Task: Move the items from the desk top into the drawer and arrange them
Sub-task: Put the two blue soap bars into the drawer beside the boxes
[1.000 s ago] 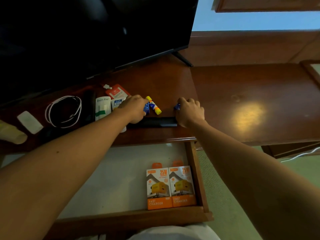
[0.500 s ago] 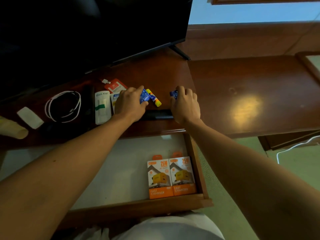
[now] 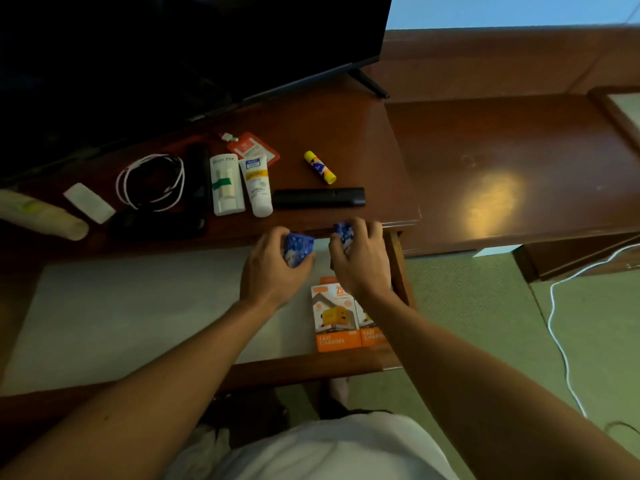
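My left hand (image 3: 273,268) grips a small blue patterned box (image 3: 298,249), and my right hand (image 3: 360,258) grips a second blue patterned box (image 3: 343,235). Both hands hover over the back of the open drawer (image 3: 138,306), just in front of the desk edge. Two orange charger boxes (image 3: 334,317) lie side by side in the drawer's right front corner, partly under my right wrist. On the desk top (image 3: 346,133) remain a yellow glue stick (image 3: 320,167), a black remote (image 3: 318,197), a white tube (image 3: 258,185) and a white stick pack (image 3: 225,185).
A coiled white cable (image 3: 150,181), a red sachet (image 3: 254,148), a white eraser-like block (image 3: 89,202), dark items and a pale cylinder (image 3: 41,216) lie at the left. A dark TV screen (image 3: 173,46) stands behind. A white cord (image 3: 561,341) trails across the green floor.
Both hands lifted the two blue boxes off the desk and drew them back toward me, over the drawer. The glue stick and remote stay on the desk, uncovered.
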### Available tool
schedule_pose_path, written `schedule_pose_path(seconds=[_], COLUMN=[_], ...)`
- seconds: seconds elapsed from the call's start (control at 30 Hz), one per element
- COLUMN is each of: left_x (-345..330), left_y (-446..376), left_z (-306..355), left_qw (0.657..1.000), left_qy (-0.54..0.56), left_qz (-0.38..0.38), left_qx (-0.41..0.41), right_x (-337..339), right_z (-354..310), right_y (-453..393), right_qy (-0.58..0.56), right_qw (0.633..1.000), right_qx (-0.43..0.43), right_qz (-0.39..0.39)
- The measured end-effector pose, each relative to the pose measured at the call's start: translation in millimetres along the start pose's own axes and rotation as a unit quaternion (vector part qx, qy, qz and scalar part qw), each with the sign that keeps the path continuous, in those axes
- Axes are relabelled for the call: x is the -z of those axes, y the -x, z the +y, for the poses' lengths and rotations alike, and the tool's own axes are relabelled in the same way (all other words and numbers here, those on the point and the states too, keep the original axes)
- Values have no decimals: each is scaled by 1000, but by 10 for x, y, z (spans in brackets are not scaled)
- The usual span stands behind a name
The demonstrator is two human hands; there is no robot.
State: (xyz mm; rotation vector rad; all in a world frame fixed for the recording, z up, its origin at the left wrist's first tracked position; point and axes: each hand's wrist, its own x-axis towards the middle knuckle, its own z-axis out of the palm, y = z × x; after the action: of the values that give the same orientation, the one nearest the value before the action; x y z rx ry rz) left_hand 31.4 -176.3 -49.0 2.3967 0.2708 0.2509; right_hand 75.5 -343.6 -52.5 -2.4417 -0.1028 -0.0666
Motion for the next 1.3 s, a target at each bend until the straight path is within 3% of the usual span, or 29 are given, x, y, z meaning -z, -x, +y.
schedule_pose_path(seconds=[0.13, 0.27, 0.43, 0.8, 1.03, 1.3], left_x=[-146, -262, -342, -320, -241, -106], left_y=[383, 521, 516, 588, 557, 602], left_z=[-292, -441, -476, -569, -553, -681], left_qw=[994, 963, 936, 926, 902, 917], left_qy=[-34, -87, -119, -40, 1, 11], left_qz=[-72, -189, -270, -336, -406, -368], left_qx=[74, 169, 193, 167, 147, 155], right_x=[-183, -343, -435, -500, -530, -615], right_z=[90, 142, 127, 87, -100, -243], right_y=[329, 508, 592, 549, 456, 309], right_qy=[-7, -13, -21, -38, -27, 14], right_qw=[998, 992, 988, 986, 985, 982], right_qx=[-45, -81, -112, -120, -88, -46], right_qz=[-49, -90, -103, -113, -145, -184])
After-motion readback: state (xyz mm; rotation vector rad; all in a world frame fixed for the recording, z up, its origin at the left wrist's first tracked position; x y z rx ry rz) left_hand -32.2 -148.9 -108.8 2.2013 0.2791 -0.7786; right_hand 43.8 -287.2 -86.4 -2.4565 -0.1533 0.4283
